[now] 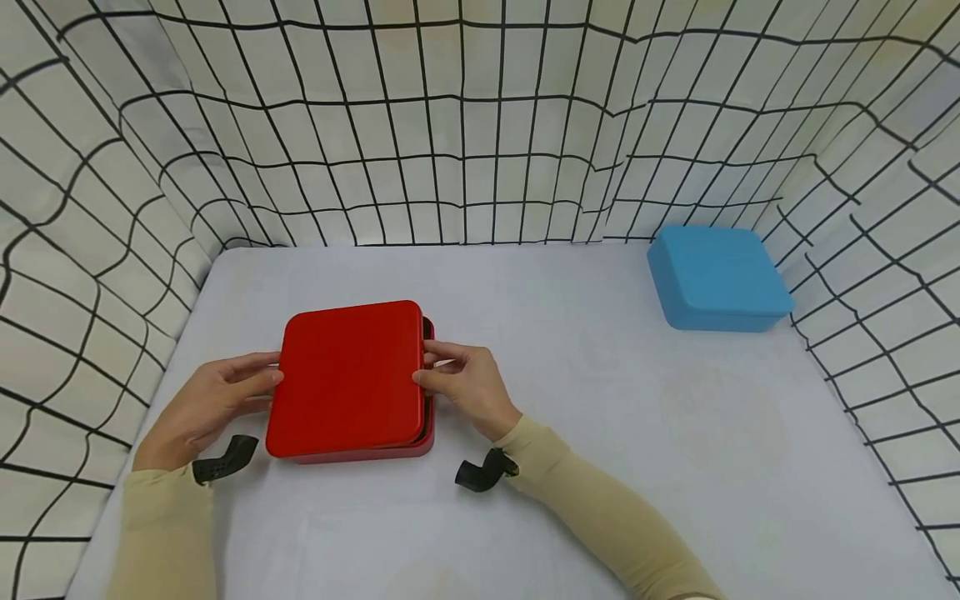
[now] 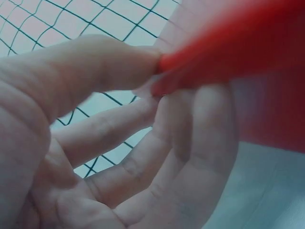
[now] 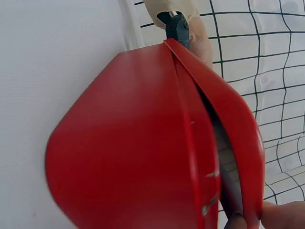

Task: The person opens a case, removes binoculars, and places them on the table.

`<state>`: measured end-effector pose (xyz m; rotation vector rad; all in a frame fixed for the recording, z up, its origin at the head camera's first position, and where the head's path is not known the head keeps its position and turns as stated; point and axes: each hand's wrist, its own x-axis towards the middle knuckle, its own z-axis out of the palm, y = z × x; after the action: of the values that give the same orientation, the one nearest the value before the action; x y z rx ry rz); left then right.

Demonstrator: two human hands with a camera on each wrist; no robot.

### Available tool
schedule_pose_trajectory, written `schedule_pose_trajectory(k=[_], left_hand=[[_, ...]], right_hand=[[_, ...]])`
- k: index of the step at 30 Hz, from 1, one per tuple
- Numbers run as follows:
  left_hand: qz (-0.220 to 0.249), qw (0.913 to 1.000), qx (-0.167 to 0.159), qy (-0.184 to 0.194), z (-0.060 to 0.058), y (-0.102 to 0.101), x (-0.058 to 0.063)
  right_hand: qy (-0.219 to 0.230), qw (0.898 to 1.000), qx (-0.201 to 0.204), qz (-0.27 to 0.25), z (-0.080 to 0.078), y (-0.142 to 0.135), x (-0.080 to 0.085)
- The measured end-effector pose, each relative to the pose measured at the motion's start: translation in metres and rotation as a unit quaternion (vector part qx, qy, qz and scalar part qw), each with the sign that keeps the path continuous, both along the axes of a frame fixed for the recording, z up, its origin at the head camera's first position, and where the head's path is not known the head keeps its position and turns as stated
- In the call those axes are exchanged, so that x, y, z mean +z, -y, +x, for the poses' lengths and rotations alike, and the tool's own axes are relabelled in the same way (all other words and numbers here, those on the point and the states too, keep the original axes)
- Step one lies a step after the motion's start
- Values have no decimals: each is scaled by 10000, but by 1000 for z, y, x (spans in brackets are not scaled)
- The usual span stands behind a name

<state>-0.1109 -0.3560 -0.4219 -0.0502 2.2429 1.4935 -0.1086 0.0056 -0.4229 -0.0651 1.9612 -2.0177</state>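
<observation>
A red rectangular tin box (image 3: pixel 124 138) lies on the white table, its red lid (image 1: pixel 348 375) tilted and set slightly off to the left. Along the right side a dark gap shows between lid and box. My left hand (image 1: pixel 217 404) pinches the lid's left edge, thumb on top and fingers beneath in the left wrist view. At the right side, my right hand (image 1: pixel 468 383) pinches the raised lid edge between thumb and fingers. In the right wrist view the lid stands apart from the rim on the near side. What lies inside the tin cannot be made out.
A blue box (image 1: pixel 720 279) with rounded corners stands at the back right of the white table (image 1: pixel 570 350). Black wire-grid netting (image 1: pixel 480 125) over pale walls encloses the back and both sides. A black wrist mount (image 1: pixel 483 471) juts from each sleeve.
</observation>
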Motion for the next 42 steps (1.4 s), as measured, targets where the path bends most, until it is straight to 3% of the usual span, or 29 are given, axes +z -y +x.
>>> schedule_pose_trajectory(k=[4,17,23,31,42], left_hand=[[45,10000,-45,29,2,1,3],[362,9992,116,-82,0,-3,7],[63,9999,52,-88,2,-7,10],[137,9997,-24,-212,4,-10,14],[-346,9992,-102,-173,5,-13,20]], right_hand=[[-110,9999,-16,49,0,0,2],[164,9996,8,-244,-1,-5,2],[207,9992,64,-349,-4,-10,1],[206,9992,79,-345,-7,-14,1],[275,9982,142,-509,-7,-18,1]])
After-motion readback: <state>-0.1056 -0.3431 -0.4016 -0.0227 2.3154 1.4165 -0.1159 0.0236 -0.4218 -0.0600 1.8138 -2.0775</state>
